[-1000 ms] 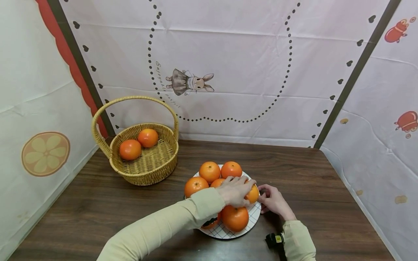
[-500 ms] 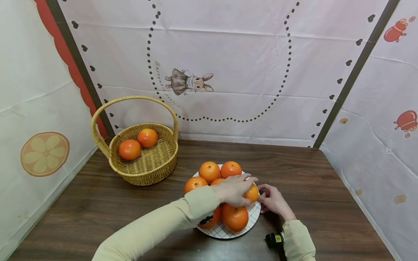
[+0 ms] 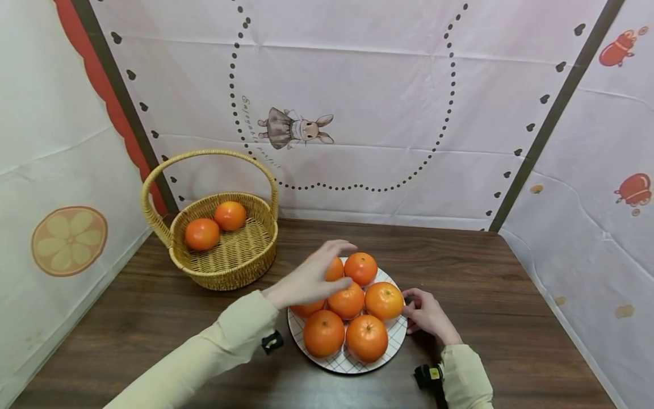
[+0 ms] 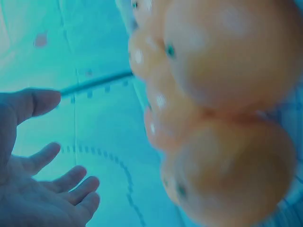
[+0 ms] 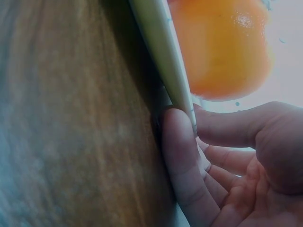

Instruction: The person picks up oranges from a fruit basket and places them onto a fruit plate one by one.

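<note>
Several oranges point(image 3: 367, 339) sit close together on a round white plate point(image 3: 394, 339) with a thin grid pattern. My left hand point(image 3: 307, 278) is over the left side of the plate, fingers spread and thumb apart, holding nothing; it covers part of the oranges there. In the left wrist view this hand point(image 4: 45, 175) is apart from the blurred oranges point(image 4: 232, 165). At the plate's right edge my right hand point(image 3: 431, 317) pinches the rim. The right wrist view shows thumb and finger on either side of the plate's edge point(image 5: 165, 56), beside one orange point(image 5: 222, 47).
A woven basket point(image 3: 255, 266) with a tall handle stands at the back left of the dark wooden table point(image 3: 460, 261). Two reddish-orange fruits point(image 3: 202, 234) lie in its left part. Printed cloth walls point(image 3: 388, 113) enclose the table at the back and both sides.
My left hand has let go of the orange at the plate's right side and moved left, uncovering it and the middle orange. The right hand stays on the rim.
</note>
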The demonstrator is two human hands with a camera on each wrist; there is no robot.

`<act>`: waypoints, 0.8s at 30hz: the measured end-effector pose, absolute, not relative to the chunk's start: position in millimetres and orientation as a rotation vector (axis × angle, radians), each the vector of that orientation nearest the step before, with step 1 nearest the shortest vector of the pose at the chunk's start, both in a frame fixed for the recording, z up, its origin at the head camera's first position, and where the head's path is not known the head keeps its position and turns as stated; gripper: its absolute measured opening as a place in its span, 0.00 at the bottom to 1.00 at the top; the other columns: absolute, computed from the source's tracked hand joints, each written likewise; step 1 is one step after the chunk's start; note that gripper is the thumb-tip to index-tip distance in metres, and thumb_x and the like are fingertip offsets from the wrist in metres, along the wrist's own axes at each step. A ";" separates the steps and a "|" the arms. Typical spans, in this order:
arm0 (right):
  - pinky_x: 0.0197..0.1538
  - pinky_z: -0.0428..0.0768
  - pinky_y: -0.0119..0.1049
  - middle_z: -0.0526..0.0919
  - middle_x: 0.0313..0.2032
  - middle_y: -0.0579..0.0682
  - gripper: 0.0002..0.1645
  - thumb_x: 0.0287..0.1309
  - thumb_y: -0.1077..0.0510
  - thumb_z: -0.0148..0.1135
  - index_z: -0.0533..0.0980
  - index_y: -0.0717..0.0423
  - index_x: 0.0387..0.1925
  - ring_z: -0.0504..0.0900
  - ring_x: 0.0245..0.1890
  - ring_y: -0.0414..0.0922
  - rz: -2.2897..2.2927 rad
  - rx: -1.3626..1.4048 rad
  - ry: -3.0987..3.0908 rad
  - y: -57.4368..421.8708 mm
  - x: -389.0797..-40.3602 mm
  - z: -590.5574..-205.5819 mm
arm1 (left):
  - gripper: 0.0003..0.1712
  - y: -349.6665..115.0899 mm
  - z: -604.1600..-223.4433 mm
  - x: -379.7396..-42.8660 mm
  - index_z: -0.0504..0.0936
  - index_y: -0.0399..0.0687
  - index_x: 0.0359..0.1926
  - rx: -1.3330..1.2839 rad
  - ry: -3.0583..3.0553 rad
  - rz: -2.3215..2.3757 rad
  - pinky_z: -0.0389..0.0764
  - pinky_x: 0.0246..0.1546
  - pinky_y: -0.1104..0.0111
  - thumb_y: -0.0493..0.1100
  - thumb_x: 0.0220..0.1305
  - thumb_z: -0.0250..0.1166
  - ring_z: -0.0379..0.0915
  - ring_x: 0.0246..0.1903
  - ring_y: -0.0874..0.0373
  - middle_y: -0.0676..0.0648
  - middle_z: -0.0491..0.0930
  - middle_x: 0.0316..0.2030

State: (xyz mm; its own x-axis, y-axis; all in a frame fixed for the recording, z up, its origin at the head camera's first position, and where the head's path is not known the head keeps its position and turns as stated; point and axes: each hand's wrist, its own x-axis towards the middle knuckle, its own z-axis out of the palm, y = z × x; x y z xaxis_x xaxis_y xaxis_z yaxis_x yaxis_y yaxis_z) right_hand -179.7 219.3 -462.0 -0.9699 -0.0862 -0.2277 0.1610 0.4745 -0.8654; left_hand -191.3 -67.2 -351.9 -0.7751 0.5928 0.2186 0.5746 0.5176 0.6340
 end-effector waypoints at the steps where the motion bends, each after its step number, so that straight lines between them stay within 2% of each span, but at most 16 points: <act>1: 0.26 0.85 0.39 0.76 0.24 0.52 0.21 0.64 0.67 0.61 0.71 0.69 0.58 0.79 0.18 0.43 -1.500 0.068 2.481 219.2 -179.6 -462.0 | 0.35 -75.7 -352.6 -193.0 0.66 0.45 0.71 1.025 2.744 1.163 0.66 0.71 0.47 0.42 0.65 0.66 0.63 0.71 0.44 0.40 0.65 0.71; 4: 0.27 0.85 0.39 0.76 0.24 0.52 0.21 0.64 0.67 0.60 0.71 0.68 0.58 0.79 0.18 0.43 -1.508 0.061 2.471 219.1 -179.2 -461.6 | 0.34 -100.8 -356.2 -197.1 0.67 0.43 0.69 0.920 2.852 1.255 0.67 0.70 0.46 0.41 0.65 0.67 0.65 0.69 0.42 0.38 0.69 0.68; 10: 0.26 0.85 0.40 0.75 0.24 0.52 0.22 0.64 0.67 0.61 0.70 0.69 0.58 0.78 0.17 0.44 -1.514 0.038 2.481 220.1 -180.1 -462.9 | 0.33 -150.0 -365.7 -210.3 0.67 0.38 0.69 0.638 2.986 1.279 0.65 0.68 0.43 0.40 0.66 0.65 0.64 0.67 0.36 0.32 0.68 0.66; 18: 0.26 0.85 0.39 0.75 0.25 0.52 0.22 0.63 0.67 0.61 0.71 0.69 0.57 0.78 0.18 0.43 -1.508 0.054 2.485 219.6 -179.5 -462.7 | 0.36 -204.8 -362.6 -230.7 0.60 0.35 0.72 0.297 3.036 1.196 0.58 0.69 0.38 0.44 0.69 0.61 0.52 0.71 0.31 0.25 0.57 0.70; 24: 0.26 0.85 0.39 0.75 0.24 0.52 0.21 0.63 0.68 0.60 0.71 0.68 0.57 0.78 0.18 0.43 -1.507 0.069 2.484 219.0 -178.6 -461.0 | 0.41 -232.5 -361.6 -239.7 0.54 0.33 0.74 0.183 3.022 1.143 0.52 0.67 0.33 0.46 0.69 0.61 0.40 0.73 0.24 0.22 0.48 0.72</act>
State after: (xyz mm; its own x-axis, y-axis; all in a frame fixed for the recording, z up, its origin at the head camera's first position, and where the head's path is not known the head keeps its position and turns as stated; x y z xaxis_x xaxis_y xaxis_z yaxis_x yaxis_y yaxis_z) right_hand -178.6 219.0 -461.0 -0.9713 -0.0811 -0.2234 0.1607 0.4685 -0.8687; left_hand -239.7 -232.5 -361.6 -0.9892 0.0718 0.1280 0.1386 0.7446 0.6529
